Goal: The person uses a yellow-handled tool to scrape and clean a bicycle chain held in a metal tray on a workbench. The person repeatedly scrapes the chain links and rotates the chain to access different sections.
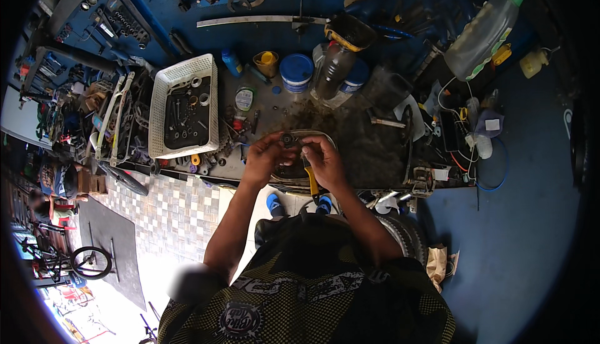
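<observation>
My left hand [265,158] is closed, its fingertips pinching a small dark round metal part [287,138]. Close beside it, my right hand [326,164] has its thumb and fingers drawn together near that part; what they grip is too small to make out. A yellow-handled tool [312,182] shows just left of my right palm, pointing down toward the bench edge. I cannot tell whether the palm holds it or it leans there. Beneath both hands lies a rounded shallow tray [324,134], its inside mostly hidden by my hands.
A white plastic basket [214,103] with metal parts stands left on the bench. Behind my hands are a blue-lidded tub [296,70], a dark bottle [334,69] and a small labelled bottle [244,99]. A hammer-like tool [387,122] and tangled cables [459,116] lie right.
</observation>
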